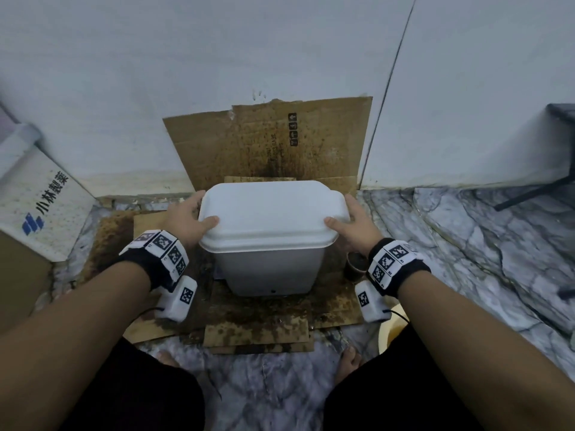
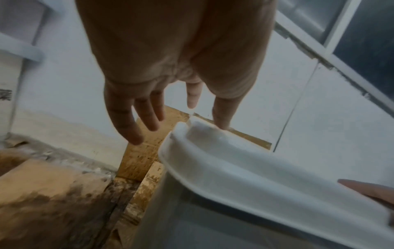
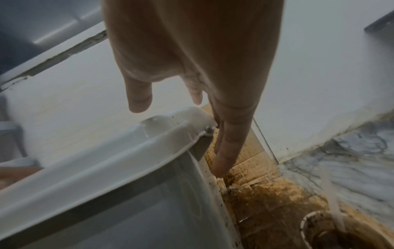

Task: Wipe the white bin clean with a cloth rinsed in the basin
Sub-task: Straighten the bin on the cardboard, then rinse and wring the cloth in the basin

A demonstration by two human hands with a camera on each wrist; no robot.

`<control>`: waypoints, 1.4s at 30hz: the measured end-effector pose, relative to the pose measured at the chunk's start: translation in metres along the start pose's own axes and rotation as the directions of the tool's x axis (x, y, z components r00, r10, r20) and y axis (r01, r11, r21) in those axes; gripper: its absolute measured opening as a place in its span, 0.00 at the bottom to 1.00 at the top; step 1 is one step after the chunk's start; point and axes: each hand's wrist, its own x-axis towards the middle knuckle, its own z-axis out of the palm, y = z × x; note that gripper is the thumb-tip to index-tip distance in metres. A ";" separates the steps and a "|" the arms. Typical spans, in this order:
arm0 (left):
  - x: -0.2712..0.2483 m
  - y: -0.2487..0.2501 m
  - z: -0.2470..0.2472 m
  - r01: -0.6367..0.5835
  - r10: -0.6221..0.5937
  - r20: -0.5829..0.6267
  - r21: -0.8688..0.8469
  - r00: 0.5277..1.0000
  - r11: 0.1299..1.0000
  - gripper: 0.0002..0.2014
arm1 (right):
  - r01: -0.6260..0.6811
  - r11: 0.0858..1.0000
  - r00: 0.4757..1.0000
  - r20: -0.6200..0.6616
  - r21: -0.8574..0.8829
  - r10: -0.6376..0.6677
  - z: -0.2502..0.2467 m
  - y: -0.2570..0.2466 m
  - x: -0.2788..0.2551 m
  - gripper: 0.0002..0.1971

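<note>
White plastic: the white bin (image 1: 270, 244), lid (image 1: 270, 213) on, stands on stained cardboard (image 1: 258, 325) laid on the marble floor (image 1: 466, 231), close to the wall (image 1: 217, 73). Left hand (image 1: 186, 217) and right hand (image 1: 353, 223) flank the lid ends, thumbs on top near the front corners; fingers straight and spread down the sides, not curled under the rim in either wrist view.

Handling, my read: hollow, thin-walled, probably light and fairly stiff, smooth enough to slip when wet. Lid may just lift off, so take it under the lid rim or by the body walls, both sides. Hinge pin shows at the right rear corner.

Around: dirty cup (image 1: 356, 265) just beside the bin on the right, easy to knock. Yellow basin edge (image 1: 389, 329) near the right forearm, mostly hidden. Printed box (image 1: 40, 200) to the left. No cloth visible.
</note>
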 end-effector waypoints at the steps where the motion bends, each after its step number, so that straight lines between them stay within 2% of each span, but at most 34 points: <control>1: -0.003 0.005 -0.001 -0.031 0.033 -0.020 0.082 0.999 0.996 0.28 | -0.029 0.999 0.999 -0.014 -0.029 0.029 -0.003 -0.004 -0.006 0.40; 4: -0.016 0.030 -0.002 -0.122 0.126 -0.008 0.213 0.992 0.969 0.29 | -0.117 0.989 0.992 -0.063 -0.086 0.112 -0.015 -0.012 -0.024 0.44; 7: -0.028 0.064 0.004 -0.272 0.269 0.041 0.214 0.962 0.938 0.26 | -0.127 0.984 0.990 -0.085 -0.124 0.117 -0.030 -0.020 -0.047 0.43; 10: -0.039 0.098 0.024 -0.385 0.362 0.145 0.192 0.921 0.903 0.25 | -0.156 0.980 0.983 -0.116 -0.124 0.141 -0.046 -0.020 -0.075 0.42; 14: -0.055 0.138 0.073 -0.510 0.462 0.287 0.119 0.839 0.852 0.26 | -0.189 0.974 0.970 -0.179 -0.126 0.166 -0.073 -0.006 -0.117 0.40; 18: -0.070 0.175 0.142 -0.599 0.504 0.473 0.065 0.723 0.798 0.27 | -0.317 0.947 0.921 -0.257 -0.058 0.292 -0.103 0.023 -0.162 0.39; 24: -0.093 0.203 0.275 -0.621 0.410 0.748 0.002 0.521 0.784 0.31 | -0.478 0.879 0.796 -0.418 0.011 0.438 -0.138 0.099 -0.209 0.37; 30: -0.116 0.175 0.403 -0.659 0.281 0.888 0.033 0.365 0.751 0.26 | -0.659 0.750 0.668 -0.410 0.062 0.621 -0.146 0.202 -0.225 0.37; 33: -0.113 0.144 0.465 -0.665 0.165 0.934 0.094 0.316 0.741 0.24 | -0.714 0.692 0.627 -0.345 0.104 0.699 -0.139 0.256 -0.220 0.38; 36: -0.107 0.116 0.520 -0.633 0.037 0.943 0.192 0.330 0.750 0.28 | -0.722 0.677 0.630 -0.269 0.141 0.728 -0.130 0.292 -0.211 0.35; 37: -0.104 0.108 0.534 -0.667 -0.002 0.947 0.227 0.320 0.709 0.31 | -0.729 0.669 0.626 -0.255 0.144 0.737 -0.127 0.303 -0.206 0.34; 39: -0.096 0.085 0.565 -0.765 0.036 0.952 0.220 0.302 0.605 0.36 | -0.749 0.653 0.616 -0.245 0.115 0.749 -0.123 0.323 -0.194 0.36; 41: -0.095 0.081 0.577 -0.811 0.006 0.978 0.171 0.211 0.560 0.35 | -0.765 0.637 0.603 -0.245 0.094 0.760 -0.118 0.340 -0.180 0.41; 42: -0.098 0.085 0.577 -0.782 -0.036 0.974 0.201 0.223 0.590 0.34 | -0.781 0.619 0.586 -0.243 0.085 0.773 -0.114 0.347 -0.173 0.46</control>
